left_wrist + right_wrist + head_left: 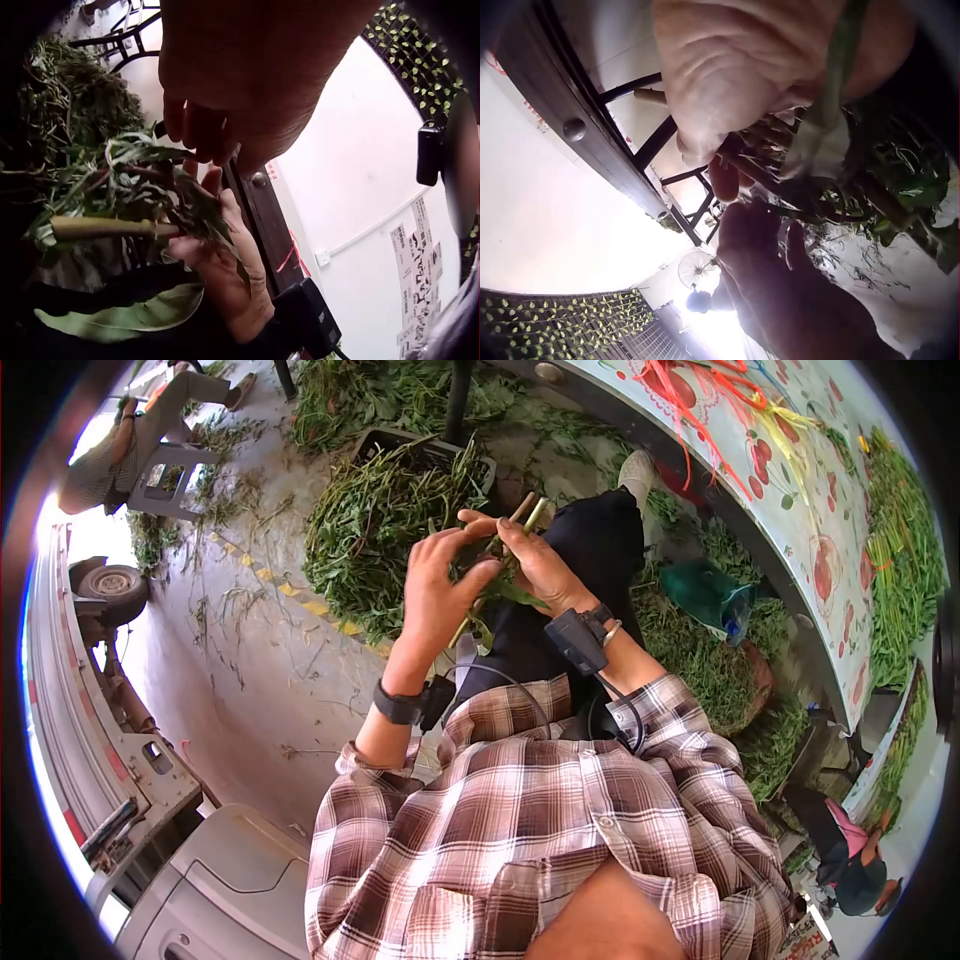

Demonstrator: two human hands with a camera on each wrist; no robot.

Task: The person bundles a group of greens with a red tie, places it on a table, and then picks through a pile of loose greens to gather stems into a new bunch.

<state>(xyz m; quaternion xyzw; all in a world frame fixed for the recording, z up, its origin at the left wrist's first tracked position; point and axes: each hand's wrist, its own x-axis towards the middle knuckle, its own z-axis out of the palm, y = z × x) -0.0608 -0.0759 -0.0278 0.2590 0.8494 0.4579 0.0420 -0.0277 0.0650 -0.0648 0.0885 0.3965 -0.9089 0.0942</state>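
- Spanning the scene, pale floor (pixel 240 680): loose greens scattered over it, yellow dashed line running toward the crate.
- Tabletop (pixel 800 530), upper right of head view: patterned cloth, red and yellow ribbons (pixel 705 420) on it. Bundled greens (pixel 900 550) beyond, at the right edge.
- Person wears plaid shirt (pixel 520 800), dark trousers (pixel 590 550). Black device strapped at each wrist.
- Leafy heap (pixel 365 560) in and over a dark crate (pixel 485 468), just past the left hand. More greens on the floor under the tabletop side, green bag (pixel 700 590) among them.
- Grey stool (pixel 170 480) upper left, another person (pixel 100 470) beside it.
- Right hand (pixel 548 568): fingers and thumb curled round the leafy stems (pixel 535 515), cut ends poking out past the fingers. Stems are above the trousers, between the two hands, right of the heap.
- Left hand (pixel 438 580): fingers loosely bent, thumb apart from them, fingertips at the stems. Touching or just beside, cannot tell.
- Thick pale stem (pixel 105 226) sticks out of the bunch in left wrist view; broad green leaf (pixel 124 311) hangs below it.
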